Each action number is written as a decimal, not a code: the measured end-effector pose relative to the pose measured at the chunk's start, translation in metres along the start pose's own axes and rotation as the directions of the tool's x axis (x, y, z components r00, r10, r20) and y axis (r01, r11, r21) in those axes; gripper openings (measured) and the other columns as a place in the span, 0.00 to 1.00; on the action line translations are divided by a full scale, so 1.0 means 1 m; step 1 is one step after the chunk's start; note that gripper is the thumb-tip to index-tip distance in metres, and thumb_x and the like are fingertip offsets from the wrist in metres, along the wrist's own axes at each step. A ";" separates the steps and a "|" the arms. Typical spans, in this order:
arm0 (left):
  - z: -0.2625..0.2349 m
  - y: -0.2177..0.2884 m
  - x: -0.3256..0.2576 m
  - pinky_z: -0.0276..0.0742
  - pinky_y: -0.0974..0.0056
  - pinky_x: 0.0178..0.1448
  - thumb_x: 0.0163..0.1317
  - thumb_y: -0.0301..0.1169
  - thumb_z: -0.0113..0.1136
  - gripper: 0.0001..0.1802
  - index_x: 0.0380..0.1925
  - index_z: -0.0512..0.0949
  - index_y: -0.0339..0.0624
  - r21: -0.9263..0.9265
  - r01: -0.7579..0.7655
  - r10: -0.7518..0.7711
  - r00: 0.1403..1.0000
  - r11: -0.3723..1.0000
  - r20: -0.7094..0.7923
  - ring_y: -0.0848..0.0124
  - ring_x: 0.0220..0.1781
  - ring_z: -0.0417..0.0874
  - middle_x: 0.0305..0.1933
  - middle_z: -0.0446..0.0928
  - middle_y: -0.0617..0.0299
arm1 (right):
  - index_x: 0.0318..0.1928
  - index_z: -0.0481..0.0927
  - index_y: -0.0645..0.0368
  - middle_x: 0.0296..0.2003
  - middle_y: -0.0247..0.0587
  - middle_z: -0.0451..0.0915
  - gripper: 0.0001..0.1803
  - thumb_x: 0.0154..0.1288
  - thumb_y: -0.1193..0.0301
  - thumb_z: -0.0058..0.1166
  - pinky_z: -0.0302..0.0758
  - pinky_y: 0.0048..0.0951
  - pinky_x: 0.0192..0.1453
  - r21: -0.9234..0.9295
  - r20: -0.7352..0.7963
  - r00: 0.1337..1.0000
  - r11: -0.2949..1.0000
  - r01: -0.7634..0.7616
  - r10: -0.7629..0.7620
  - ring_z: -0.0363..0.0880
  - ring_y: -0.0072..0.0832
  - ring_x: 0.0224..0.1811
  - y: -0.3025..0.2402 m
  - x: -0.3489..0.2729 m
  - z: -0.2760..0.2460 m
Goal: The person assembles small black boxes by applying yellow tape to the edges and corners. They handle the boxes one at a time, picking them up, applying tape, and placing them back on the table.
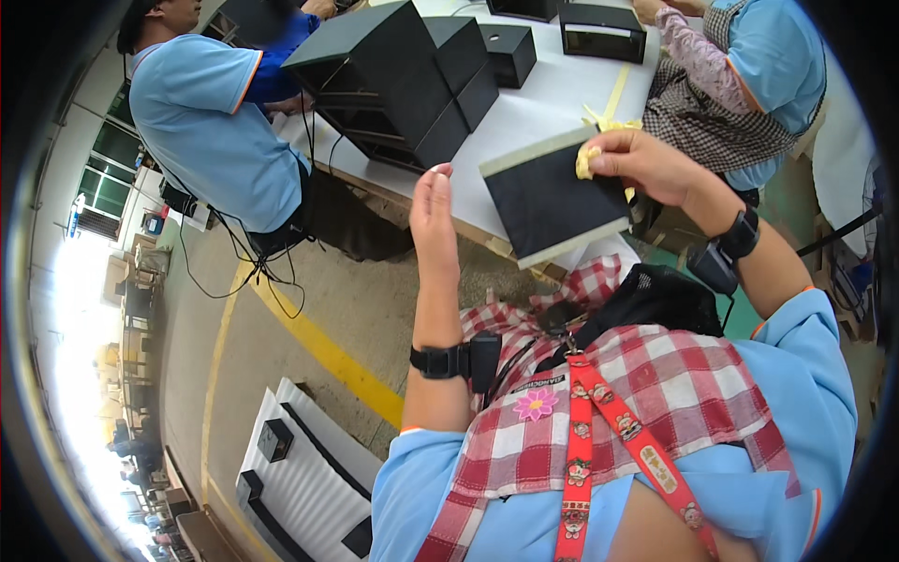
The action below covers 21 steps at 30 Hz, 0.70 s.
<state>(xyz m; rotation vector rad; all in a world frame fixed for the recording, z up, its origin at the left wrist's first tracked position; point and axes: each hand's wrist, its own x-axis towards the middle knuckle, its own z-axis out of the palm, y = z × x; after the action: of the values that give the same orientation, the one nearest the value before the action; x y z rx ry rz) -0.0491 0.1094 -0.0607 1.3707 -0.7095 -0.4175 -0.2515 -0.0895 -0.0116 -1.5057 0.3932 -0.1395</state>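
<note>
My right hand [646, 169] pinches a crumpled piece of yellow tape [586, 161]. Just beneath it is a flat black panel [548, 201] with pale strips along two opposite edges. The panel reaches over the front edge of the white table [487, 201]; whether my right hand also bears on it I cannot tell. To the left of the panel, apart from it, my left hand [434, 215] is raised with thumb and fingertips pressed together. Anything between those fingertips is too small to name. More crumpled yellow tape [613, 124] lies on the table behind the panel.
Black box-shaped housings [384, 80] are stacked on the table's left side, and another black housing [604, 33] stands at the back. Co-workers sit at left [211, 131] and right [773, 84]. A white padded surface with black parts [304, 478] is low at left.
</note>
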 end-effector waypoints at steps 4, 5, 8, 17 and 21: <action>0.024 0.013 -0.013 0.54 0.62 0.67 0.59 0.41 0.60 0.30 0.56 0.67 0.35 0.097 -0.155 0.127 0.961 0.983 0.244 0.63 0.64 0.65 0.60 0.68 0.53 | 0.43 0.79 0.57 0.32 0.23 0.76 0.11 0.62 0.67 0.56 0.67 0.13 0.32 -0.029 0.025 0.999 0.999 0.026 -0.025 0.70 0.10 0.30 0.001 -0.008 0.003; 0.032 0.010 -0.014 0.53 0.63 0.68 0.57 0.40 0.63 0.31 0.56 0.66 0.35 0.053 -0.146 0.127 0.954 0.988 0.273 0.63 0.64 0.64 0.60 0.67 0.51 | 0.42 0.80 0.57 0.32 0.23 0.76 0.11 0.63 0.67 0.56 0.67 0.13 0.34 -0.022 0.045 0.999 1.000 0.012 -0.011 0.69 0.10 0.30 0.000 -0.011 0.002; 0.038 0.007 -0.016 0.56 0.62 0.66 0.56 0.41 0.63 0.31 0.55 0.66 0.37 -0.017 -0.058 0.060 0.967 0.998 0.248 0.63 0.63 0.64 0.58 0.66 0.52 | 0.43 0.80 0.57 0.32 0.23 0.76 0.11 0.63 0.67 0.56 0.67 0.14 0.33 -0.047 -0.002 1.000 0.999 -0.002 0.002 0.69 0.10 0.31 -0.005 -0.017 0.007; 0.041 -0.001 -0.023 0.58 0.63 0.63 0.57 0.38 0.62 0.27 0.54 0.66 0.39 -0.081 -0.030 0.048 0.971 0.996 0.234 0.65 0.57 0.66 0.54 0.67 0.56 | 0.38 0.80 0.61 0.38 0.43 0.78 0.08 0.57 0.75 0.55 0.74 0.32 0.38 -0.879 -0.060 0.658 0.352 0.321 -0.750 0.78 0.38 0.34 -0.058 -0.049 0.040; 0.047 -0.001 -0.027 0.61 0.64 0.61 0.57 0.36 0.61 0.25 0.53 0.66 0.40 -0.103 -0.080 0.102 0.968 0.992 0.231 0.68 0.54 0.67 0.51 0.67 0.58 | 0.44 0.77 0.60 0.36 0.47 0.77 0.11 0.58 0.78 0.52 0.74 0.31 0.41 -0.875 0.088 0.703 0.282 0.393 -0.706 0.78 0.41 0.36 -0.064 -0.021 0.068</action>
<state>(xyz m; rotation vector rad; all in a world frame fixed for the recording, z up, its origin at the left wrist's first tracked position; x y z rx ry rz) -0.1005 0.0926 -0.0653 1.2075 -0.9335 -0.5393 -0.2382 -0.0233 0.0561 -2.6313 0.1306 -0.9090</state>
